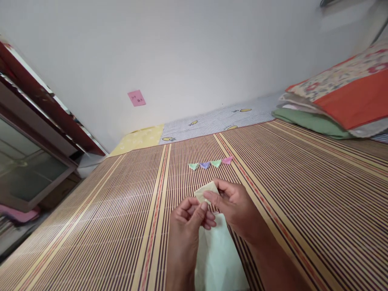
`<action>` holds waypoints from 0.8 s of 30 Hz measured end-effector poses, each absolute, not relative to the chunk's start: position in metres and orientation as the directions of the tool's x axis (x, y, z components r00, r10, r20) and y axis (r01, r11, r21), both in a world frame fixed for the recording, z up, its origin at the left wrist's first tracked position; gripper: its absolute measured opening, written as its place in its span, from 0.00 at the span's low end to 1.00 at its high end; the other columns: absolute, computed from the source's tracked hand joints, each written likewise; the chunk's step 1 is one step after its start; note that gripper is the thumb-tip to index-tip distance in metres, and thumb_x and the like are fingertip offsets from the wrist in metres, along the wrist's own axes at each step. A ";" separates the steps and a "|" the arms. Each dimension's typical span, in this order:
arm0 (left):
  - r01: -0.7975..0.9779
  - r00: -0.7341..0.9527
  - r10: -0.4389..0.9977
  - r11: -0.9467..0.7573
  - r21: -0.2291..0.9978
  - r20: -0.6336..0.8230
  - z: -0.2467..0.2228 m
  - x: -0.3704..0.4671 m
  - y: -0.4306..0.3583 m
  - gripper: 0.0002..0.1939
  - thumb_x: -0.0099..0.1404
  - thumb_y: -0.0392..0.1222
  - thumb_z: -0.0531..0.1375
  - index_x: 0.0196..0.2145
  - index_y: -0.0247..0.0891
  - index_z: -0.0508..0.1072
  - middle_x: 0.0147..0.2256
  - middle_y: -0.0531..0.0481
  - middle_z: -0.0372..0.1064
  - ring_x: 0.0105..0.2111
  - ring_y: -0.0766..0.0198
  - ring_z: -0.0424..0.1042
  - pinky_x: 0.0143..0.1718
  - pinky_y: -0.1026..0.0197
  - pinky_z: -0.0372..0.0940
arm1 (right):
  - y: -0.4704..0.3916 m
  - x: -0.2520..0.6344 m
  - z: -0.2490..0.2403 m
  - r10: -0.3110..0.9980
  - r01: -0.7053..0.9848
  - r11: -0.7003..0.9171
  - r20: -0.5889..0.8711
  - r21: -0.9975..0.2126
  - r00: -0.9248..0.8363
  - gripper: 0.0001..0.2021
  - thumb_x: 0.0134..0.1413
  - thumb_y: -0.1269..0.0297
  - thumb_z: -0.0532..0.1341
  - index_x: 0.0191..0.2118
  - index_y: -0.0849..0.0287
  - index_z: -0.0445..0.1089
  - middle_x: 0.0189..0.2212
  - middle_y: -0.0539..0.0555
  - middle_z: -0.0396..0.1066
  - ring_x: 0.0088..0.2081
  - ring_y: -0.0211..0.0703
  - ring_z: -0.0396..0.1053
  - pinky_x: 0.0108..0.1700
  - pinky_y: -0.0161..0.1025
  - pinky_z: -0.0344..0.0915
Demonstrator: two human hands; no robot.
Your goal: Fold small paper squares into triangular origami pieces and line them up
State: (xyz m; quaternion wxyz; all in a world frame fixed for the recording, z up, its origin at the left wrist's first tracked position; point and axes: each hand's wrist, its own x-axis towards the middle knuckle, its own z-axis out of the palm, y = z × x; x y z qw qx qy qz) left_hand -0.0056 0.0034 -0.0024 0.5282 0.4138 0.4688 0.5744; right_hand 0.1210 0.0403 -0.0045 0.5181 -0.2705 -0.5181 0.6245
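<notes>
A small pale yellow folded paper [203, 191] is pinched between both hands near the middle of the view. My right hand [235, 206] grips its right side with thumb and fingers. My left hand [189, 224] has its thumb and forefinger closed at the paper's lower left edge. Below the hands lies a pale green sheet [220, 252], partly hidden by them. Beyond them, a row of small folded paper triangles rests on the striped mat [121, 210]: green [193, 166], purple [205, 165], green [216, 163] and pink [227, 160].
Folded bedding with a red and floral cover [357, 97] is piled at the right. A pink note [136, 98] is on the white wall behind. Patterned cloth [209, 119] runs along the mat's far edge. A glass-panelled cabinet [27, 161] stands at the left.
</notes>
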 end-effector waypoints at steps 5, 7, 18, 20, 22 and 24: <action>-0.171 -0.087 0.994 -0.078 0.982 0.064 -0.002 -0.006 0.003 0.10 0.65 0.42 0.66 0.29 0.35 0.74 0.25 0.49 0.77 0.24 0.67 0.74 0.27 0.66 0.65 | 0.037 0.120 0.002 0.910 -0.437 0.069 0.236 -0.897 -0.341 0.12 0.63 0.61 0.63 0.29 0.56 0.64 0.16 0.43 0.62 0.18 0.37 0.63 0.22 0.37 0.66; -0.196 -0.117 0.990 -0.097 0.976 0.075 -0.005 -0.007 0.004 0.10 0.64 0.43 0.67 0.29 0.35 0.74 0.25 0.49 0.77 0.24 0.66 0.75 0.27 0.66 0.66 | 0.037 0.121 0.004 0.893 -0.403 0.128 0.281 -0.906 -0.351 0.11 0.64 0.63 0.62 0.29 0.56 0.65 0.19 0.44 0.63 0.20 0.38 0.64 0.25 0.39 0.67; -0.451 -0.233 0.973 -0.102 0.887 -0.007 0.012 -0.007 -0.007 0.21 0.65 0.40 0.67 0.55 0.41 0.74 0.35 0.49 0.81 0.39 0.59 0.81 0.43 0.60 0.74 | 0.039 0.109 -0.006 0.481 0.480 0.770 0.877 -0.420 -0.006 0.11 0.64 0.80 0.58 0.39 0.58 0.75 0.35 0.56 0.72 0.38 0.47 0.66 0.40 0.44 0.65; -0.428 -0.244 0.970 -0.119 0.896 0.012 0.010 -0.010 -0.008 0.15 0.65 0.40 0.67 0.50 0.41 0.78 0.39 0.48 0.81 0.41 0.59 0.80 0.45 0.61 0.73 | 0.038 0.106 -0.007 0.459 0.510 0.771 0.888 -0.381 -0.031 0.11 0.63 0.80 0.59 0.40 0.58 0.76 0.35 0.56 0.72 0.38 0.47 0.66 0.39 0.45 0.64; -0.407 -0.269 0.962 -0.148 0.901 0.037 0.007 -0.014 -0.007 0.11 0.64 0.40 0.68 0.45 0.40 0.80 0.42 0.47 0.81 0.42 0.61 0.80 0.47 0.62 0.73 | 0.037 0.105 -0.008 0.460 0.500 0.777 0.887 -0.382 -0.037 0.11 0.63 0.80 0.60 0.41 0.58 0.76 0.36 0.56 0.72 0.38 0.47 0.67 0.40 0.46 0.65; -0.378 -0.300 0.952 -0.173 0.909 0.057 0.005 -0.018 -0.005 0.09 0.64 0.39 0.68 0.43 0.39 0.81 0.41 0.48 0.81 0.41 0.64 0.80 0.47 0.65 0.72 | 0.036 0.104 -0.007 0.511 0.417 0.785 0.859 -0.458 -0.019 0.10 0.62 0.79 0.61 0.41 0.59 0.77 0.37 0.56 0.70 0.40 0.47 0.68 0.42 0.45 0.66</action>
